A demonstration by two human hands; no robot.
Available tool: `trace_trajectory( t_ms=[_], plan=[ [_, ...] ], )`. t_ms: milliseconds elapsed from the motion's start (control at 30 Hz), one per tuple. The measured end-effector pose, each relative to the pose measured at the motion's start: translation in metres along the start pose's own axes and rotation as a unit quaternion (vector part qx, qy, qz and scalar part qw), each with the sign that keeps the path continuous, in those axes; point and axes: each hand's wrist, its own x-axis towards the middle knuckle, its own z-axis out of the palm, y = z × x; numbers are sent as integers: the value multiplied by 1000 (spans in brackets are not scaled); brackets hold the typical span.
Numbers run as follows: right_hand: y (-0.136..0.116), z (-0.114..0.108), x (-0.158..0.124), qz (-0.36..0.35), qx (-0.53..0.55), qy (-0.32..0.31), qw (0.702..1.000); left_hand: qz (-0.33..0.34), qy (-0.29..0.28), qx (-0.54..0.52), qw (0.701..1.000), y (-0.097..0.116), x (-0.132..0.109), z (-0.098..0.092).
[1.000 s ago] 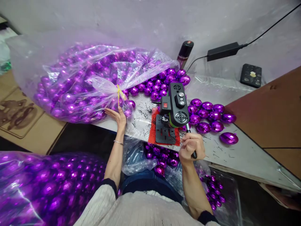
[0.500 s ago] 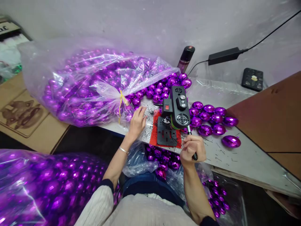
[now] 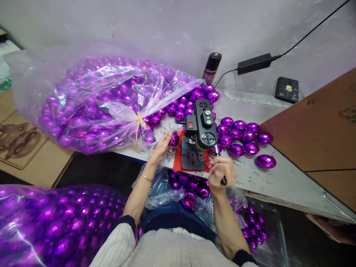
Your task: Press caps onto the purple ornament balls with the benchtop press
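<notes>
Purple bauble [image 3: 174,139], pinched between the slightly parted thumb and fingers of the left hand [image 3: 161,149], is held just beside the black machine [image 3: 205,122]; the right hand [image 3: 222,171] is wrapped around its handle [image 3: 223,181], which angles toward the near side, seemingly for easy reach. Red cloth [image 3: 177,160] beneath the base plate [image 3: 191,165] perhaps shields the table [image 3: 240,177]. Beyond, a yellow tie [image 3: 137,126] gathers the bag of baubles [image 3: 91,100], likely against spilling.

A workshop: lever-handled machine [image 3: 205,122], bulging bags of purple baubles [image 3: 89,111].

Pale wall [image 3: 167,29], white tabletop [image 3: 286,185]; dark floor [image 3: 91,167]
</notes>
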Motion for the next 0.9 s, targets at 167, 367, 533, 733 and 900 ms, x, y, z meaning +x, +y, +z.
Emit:
trace_trajectory(
  t_ms=[167,367,533,733,900],
  plan=[
    [-2,0,1,-1,-5,-4,1000,-86,-9,-268,960,-12,-20,16],
    [-2,1,2,6,0,-4,1000,-57,67,-231,969,-24,-18,23],
    [-2,0,2,4,3,-8,1000,195,130,215,948,-47,-18,21],
    [-2,0,2,-1,-4,-4,1000,323,68,409,851,-66,-23,11],
    [-5,1,4,0,-4,3,1000,201,75,260,942,-58,-25,6]
  ],
)
